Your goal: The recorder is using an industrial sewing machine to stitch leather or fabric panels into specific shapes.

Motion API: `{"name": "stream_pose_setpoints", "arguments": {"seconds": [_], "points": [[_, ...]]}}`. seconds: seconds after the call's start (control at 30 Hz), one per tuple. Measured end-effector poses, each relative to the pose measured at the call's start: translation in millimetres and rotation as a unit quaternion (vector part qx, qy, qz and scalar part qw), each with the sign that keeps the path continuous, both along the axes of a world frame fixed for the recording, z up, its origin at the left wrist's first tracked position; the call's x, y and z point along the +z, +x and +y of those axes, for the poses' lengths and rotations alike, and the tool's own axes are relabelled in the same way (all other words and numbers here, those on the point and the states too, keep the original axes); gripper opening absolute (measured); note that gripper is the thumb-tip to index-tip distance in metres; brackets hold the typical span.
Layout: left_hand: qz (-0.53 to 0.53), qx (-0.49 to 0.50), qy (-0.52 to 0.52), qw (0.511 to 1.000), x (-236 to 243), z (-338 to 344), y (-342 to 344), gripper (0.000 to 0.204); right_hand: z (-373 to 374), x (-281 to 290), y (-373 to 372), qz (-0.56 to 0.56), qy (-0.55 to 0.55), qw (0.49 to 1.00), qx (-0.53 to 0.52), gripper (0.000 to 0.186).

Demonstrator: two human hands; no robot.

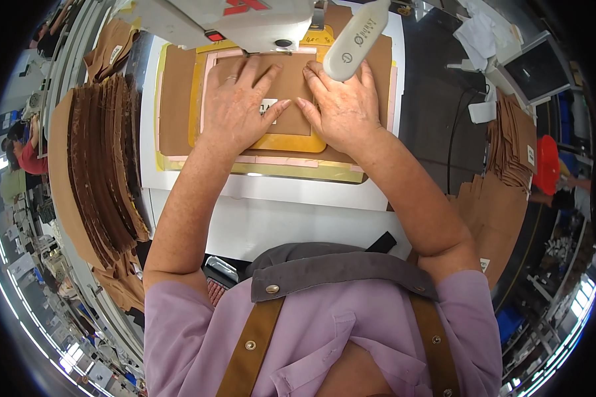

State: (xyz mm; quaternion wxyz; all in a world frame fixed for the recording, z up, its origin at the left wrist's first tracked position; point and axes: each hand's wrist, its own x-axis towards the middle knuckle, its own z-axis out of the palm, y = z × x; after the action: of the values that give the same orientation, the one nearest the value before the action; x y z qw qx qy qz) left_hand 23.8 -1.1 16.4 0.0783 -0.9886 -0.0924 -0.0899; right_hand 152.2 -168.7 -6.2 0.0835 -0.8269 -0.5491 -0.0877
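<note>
Both hands press down, fingers spread, on a brown fabric piece [291, 83] lying under the white machine head [258, 26]. My left hand [240, 102] lies flat on the piece's left part, its fingertips close to the machine's lower edge. Beside a small white label [269, 106] rests that hand's thumb. My right hand [343, 106] lies on the right part, fingers pointing away from me, partly below a white oval lamp [357, 43]. Around the piece runs a yellow frame [288, 143], set on a larger brown panel [175, 132] with pink and yellow strips along its edges.
A tall stack of brown fabric pieces [89, 172] stands at the left. More brown pieces [510, 142] are piled at the right, below a dark monitor [536, 71]. A black cable [451, 139] crosses the dark tabletop. Another person's red sleeve [36, 157] shows at far left.
</note>
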Motion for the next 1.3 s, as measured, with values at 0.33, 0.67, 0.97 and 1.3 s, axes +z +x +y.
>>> {"name": "stream_pose_setpoints", "arguments": {"seconds": [0.33, 0.67, 0.97, 1.3], "points": [[-0.055, -0.083, -0.227, 0.969, -20, 19, 0, 0.057, 23, -2, -12, 0.041, 0.044, 0.998, 0.013, 0.047], [-0.077, -0.113, -0.236, 0.962, -19, 27, 4, 0.060, 26, -5, -14, 0.059, 0.050, 0.997, 0.025, 0.046], [-0.038, -0.108, -0.187, 0.976, -20, 29, 3, 0.067, -6, 6, -25, 0.120, 0.132, 0.972, 0.156, 0.043], [-0.029, -0.114, -0.180, 0.977, -22, 31, 7, 0.066, -12, 10, -33, 0.083, 0.099, 0.972, 0.197, 0.029]]}}
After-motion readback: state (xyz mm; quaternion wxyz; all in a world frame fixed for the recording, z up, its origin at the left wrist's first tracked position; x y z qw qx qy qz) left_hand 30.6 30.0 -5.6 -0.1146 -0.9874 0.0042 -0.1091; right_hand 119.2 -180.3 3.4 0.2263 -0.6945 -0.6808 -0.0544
